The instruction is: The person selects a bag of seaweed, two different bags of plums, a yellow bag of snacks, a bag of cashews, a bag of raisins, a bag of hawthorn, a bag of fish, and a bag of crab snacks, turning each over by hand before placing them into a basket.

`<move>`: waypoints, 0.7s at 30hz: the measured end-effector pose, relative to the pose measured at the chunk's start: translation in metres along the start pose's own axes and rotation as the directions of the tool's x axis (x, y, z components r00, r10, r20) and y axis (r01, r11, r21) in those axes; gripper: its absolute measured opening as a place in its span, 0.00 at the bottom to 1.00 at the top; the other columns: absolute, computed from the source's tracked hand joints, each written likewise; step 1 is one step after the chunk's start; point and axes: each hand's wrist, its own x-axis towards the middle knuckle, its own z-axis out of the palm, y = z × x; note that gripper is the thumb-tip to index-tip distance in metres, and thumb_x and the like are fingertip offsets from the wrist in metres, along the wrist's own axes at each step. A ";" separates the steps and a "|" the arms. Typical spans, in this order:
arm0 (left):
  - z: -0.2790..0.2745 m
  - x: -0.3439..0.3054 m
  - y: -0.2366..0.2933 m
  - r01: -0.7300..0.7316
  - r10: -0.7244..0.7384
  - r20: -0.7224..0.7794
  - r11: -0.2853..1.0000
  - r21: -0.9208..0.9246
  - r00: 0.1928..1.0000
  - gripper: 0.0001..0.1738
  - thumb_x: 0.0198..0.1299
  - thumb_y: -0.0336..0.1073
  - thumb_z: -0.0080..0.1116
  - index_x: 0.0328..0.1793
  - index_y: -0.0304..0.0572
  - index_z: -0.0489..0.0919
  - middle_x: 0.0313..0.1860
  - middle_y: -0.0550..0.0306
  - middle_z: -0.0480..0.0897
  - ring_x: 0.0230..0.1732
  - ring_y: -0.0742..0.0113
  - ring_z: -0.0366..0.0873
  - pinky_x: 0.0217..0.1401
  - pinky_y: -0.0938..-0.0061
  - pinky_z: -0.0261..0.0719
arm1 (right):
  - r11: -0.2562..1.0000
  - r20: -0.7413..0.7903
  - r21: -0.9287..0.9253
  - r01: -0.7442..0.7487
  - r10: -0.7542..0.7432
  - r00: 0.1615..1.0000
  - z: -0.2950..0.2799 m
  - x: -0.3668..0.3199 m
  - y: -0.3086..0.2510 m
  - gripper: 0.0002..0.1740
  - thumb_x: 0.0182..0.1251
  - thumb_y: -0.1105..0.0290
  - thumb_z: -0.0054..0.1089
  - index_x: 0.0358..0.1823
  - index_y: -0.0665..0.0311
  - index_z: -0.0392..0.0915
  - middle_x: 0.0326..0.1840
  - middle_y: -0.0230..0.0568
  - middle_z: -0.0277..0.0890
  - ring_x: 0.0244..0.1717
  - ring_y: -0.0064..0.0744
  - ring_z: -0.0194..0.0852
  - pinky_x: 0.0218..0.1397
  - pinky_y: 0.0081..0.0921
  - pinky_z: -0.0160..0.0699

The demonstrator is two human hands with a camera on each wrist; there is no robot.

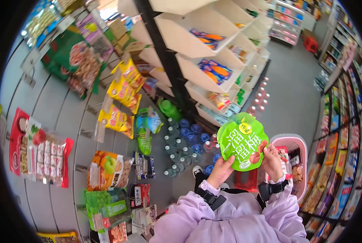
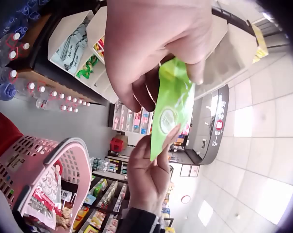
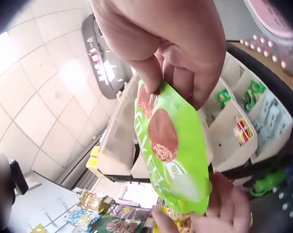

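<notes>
A green snack bag point(image 1: 238, 141) with white characters and plum pictures is held in front of the body. The left hand point(image 1: 221, 171) pinches its lower left edge, thumb on the front. At the bag's right edge the right hand point(image 1: 273, 163) pinches it. In the left wrist view the left hand point(image 2: 161, 43) grips the green bag point(image 2: 172, 109) from above, with the right hand point(image 2: 149, 177) across from it. The right wrist view has the right hand point(image 3: 171, 43) pinching the bag point(image 3: 178, 145) and the left hand point(image 3: 209, 208) at its far end.
A pink basket point(image 1: 302, 142) with packets in it stands right of the hands. Snack bags hang on the wall point(image 1: 39, 198) at left. Bottles point(image 1: 175, 156) stand on the floor beneath. Slanted white bins point(image 1: 185, 28) are ahead; stocked shelves point(image 1: 338, 162) line the right.
</notes>
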 end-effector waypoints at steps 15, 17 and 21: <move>-0.101 -0.030 0.072 -0.132 0.133 -0.359 0.991 0.026 0.924 0.17 0.62 0.33 0.48 0.57 0.42 0.65 0.53 0.58 0.72 0.52 0.65 0.72 0.55 0.65 0.72 | 0.823 -0.046 -0.230 -0.519 0.523 0.851 0.059 0.069 0.101 0.04 0.64 0.71 0.48 0.39 0.60 0.69 0.38 0.32 0.74 0.38 0.24 0.73 0.43 0.23 0.72; -0.111 -0.031 0.079 -0.139 0.140 -0.402 0.990 0.031 0.905 0.17 0.62 0.33 0.48 0.57 0.43 0.65 0.53 0.57 0.72 0.53 0.64 0.72 0.55 0.64 0.73 | 0.799 -0.011 -0.233 -0.554 0.567 0.824 0.061 0.078 0.114 0.09 0.64 0.69 0.48 0.44 0.62 0.69 0.39 0.33 0.74 0.38 0.25 0.74 0.44 0.23 0.72; -0.127 -0.025 0.097 -0.174 0.164 -0.473 0.984 0.024 0.865 0.17 0.62 0.33 0.47 0.57 0.43 0.65 0.52 0.57 0.72 0.53 0.63 0.72 0.55 0.64 0.73 | 0.771 0.010 -0.224 -0.597 0.614 0.789 0.068 0.104 0.143 0.10 0.64 0.71 0.46 0.46 0.63 0.68 0.40 0.34 0.74 0.40 0.26 0.74 0.46 0.24 0.72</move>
